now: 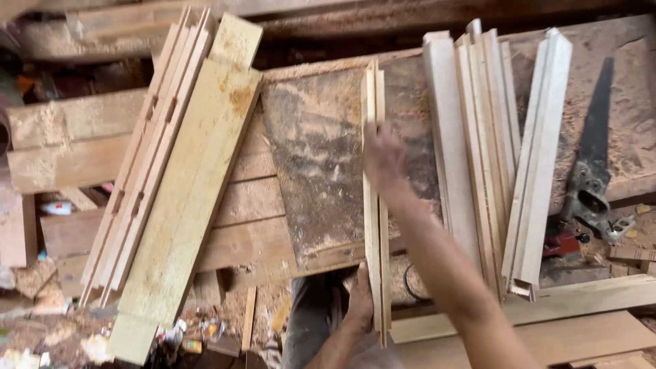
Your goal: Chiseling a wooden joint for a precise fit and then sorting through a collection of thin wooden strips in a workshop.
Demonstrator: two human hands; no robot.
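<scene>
Both hands, left [360, 295] and right [384, 156], grip the wooden strips [374, 205] over the dusty workbench [314, 150].

pale wood strips [375, 205], bundled, lengthwise on bench

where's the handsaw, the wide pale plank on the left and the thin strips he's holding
dark-bladed handsaw [596, 147], head view, on the blade's lower half
wide pale wooden plank [195, 184], head view, mid-face
thin pale wooden strips held on edge [372, 96], head view, upper part above the right hand

Pale tan wood strips [376, 205]; yellowish plank [191, 184]; dark grey-brown board [314, 164]; black saw [593, 157].
</scene>
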